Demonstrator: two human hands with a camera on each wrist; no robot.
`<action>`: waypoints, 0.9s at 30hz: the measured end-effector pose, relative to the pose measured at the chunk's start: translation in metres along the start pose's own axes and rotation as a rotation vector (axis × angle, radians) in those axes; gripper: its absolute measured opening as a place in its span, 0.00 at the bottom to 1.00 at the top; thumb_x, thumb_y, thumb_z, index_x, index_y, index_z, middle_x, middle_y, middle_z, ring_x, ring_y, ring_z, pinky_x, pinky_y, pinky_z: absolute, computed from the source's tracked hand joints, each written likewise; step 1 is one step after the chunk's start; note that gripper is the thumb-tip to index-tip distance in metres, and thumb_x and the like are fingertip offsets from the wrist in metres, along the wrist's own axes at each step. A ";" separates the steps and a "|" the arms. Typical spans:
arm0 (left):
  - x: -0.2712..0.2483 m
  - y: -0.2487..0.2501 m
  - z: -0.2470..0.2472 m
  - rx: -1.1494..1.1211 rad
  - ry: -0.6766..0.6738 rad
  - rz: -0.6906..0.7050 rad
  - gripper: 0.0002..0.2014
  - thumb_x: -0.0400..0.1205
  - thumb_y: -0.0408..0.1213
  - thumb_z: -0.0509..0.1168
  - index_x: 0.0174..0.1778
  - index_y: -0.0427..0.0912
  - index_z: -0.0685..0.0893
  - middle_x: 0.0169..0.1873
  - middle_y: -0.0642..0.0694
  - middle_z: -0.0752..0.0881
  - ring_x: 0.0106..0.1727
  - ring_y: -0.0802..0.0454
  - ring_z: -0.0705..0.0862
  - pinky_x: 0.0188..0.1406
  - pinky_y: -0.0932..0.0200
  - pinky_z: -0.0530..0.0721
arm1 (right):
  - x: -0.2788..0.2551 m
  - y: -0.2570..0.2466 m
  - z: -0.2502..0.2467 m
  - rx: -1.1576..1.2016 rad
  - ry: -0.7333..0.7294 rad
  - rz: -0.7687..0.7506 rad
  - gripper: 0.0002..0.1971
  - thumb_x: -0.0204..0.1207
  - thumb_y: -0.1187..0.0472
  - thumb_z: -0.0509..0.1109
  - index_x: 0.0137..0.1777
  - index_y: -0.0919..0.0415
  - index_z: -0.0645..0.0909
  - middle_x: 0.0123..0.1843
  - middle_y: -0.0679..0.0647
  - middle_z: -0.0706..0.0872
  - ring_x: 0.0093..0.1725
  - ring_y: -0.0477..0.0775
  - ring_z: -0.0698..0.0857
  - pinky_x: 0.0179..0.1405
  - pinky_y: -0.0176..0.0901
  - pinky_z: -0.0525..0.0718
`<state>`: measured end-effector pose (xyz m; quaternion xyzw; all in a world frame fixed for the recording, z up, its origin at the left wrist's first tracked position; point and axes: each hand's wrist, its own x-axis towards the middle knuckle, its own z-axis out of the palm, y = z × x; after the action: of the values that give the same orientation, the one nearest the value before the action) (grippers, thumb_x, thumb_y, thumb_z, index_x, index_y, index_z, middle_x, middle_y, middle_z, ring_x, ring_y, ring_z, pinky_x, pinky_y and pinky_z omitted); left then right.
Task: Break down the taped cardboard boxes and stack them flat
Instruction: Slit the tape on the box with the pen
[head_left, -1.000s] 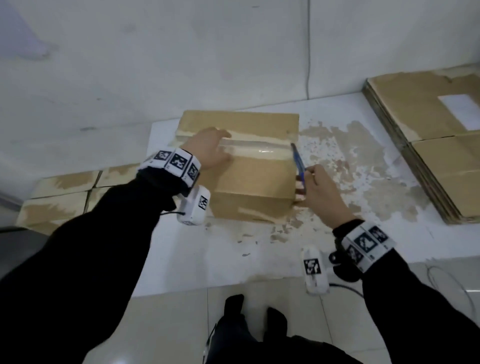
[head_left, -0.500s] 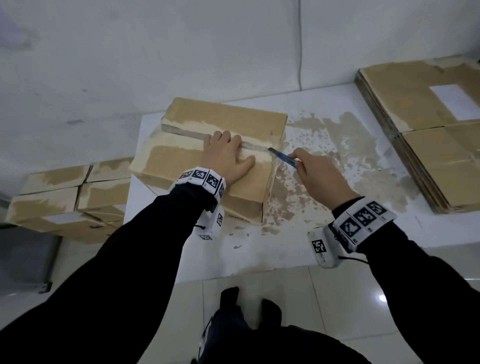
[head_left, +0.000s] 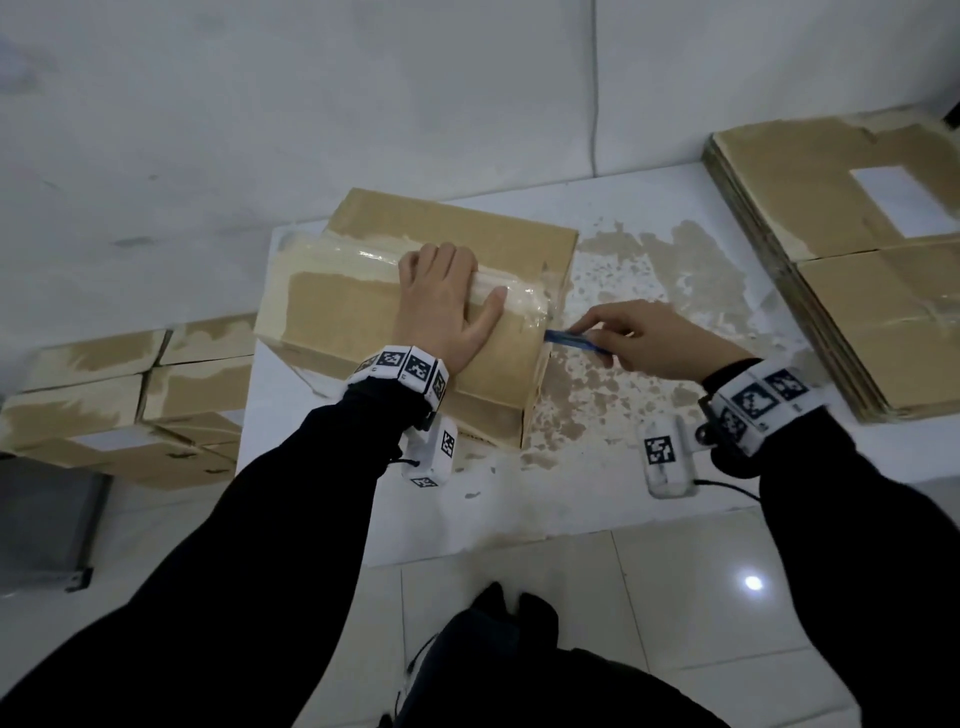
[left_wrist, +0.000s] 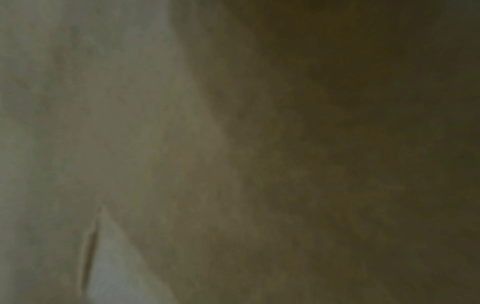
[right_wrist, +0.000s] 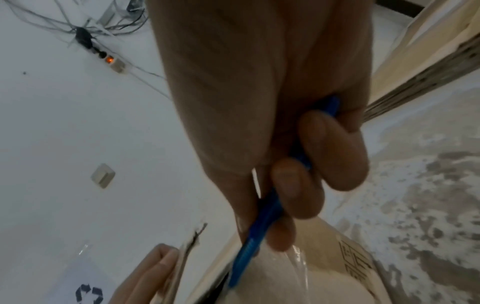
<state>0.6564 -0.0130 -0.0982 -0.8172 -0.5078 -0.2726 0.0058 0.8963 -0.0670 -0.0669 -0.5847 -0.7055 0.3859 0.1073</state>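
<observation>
Right grip pinches blue cutter at box end; left grip presses flat on top.

A bare storeroom: white wall, tiled floor, flattened cardboard stack on a table

Left hand flat, fingers straight, right hand curled, pinching

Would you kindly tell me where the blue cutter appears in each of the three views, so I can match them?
Head: the blue cutter is right of centre, gripped by the right hand, its tip at the taped box's right end.
Left wrist: not in it; the picture is a dark blur.
Right wrist: lower centre, running from the fingers down to the box.
Shared landmark: the clear tape.
</observation>
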 end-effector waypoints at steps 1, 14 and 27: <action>0.001 -0.001 0.001 0.015 -0.015 -0.002 0.18 0.80 0.53 0.55 0.45 0.40 0.76 0.43 0.44 0.77 0.49 0.44 0.73 0.58 0.49 0.63 | -0.002 0.000 0.002 -0.007 0.054 -0.001 0.11 0.85 0.58 0.57 0.60 0.52 0.81 0.34 0.51 0.85 0.29 0.50 0.79 0.30 0.37 0.76; 0.008 0.024 0.002 0.088 -0.411 -0.394 0.21 0.86 0.51 0.53 0.56 0.35 0.79 0.53 0.37 0.84 0.54 0.39 0.81 0.47 0.51 0.77 | -0.004 0.008 0.025 0.024 0.312 -0.001 0.10 0.83 0.58 0.63 0.59 0.48 0.82 0.35 0.50 0.81 0.25 0.49 0.71 0.23 0.33 0.67; 0.032 0.035 0.011 -0.839 -0.057 -1.174 0.09 0.71 0.43 0.78 0.30 0.43 0.88 0.39 0.45 0.91 0.47 0.45 0.88 0.57 0.49 0.85 | -0.006 0.020 0.006 -0.307 0.334 -0.211 0.11 0.81 0.62 0.65 0.60 0.56 0.83 0.40 0.55 0.78 0.34 0.59 0.77 0.32 0.52 0.77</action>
<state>0.7013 -0.0002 -0.0835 -0.3499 -0.7156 -0.3813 -0.4692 0.9098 -0.0747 -0.0828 -0.5731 -0.7854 0.1587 0.1721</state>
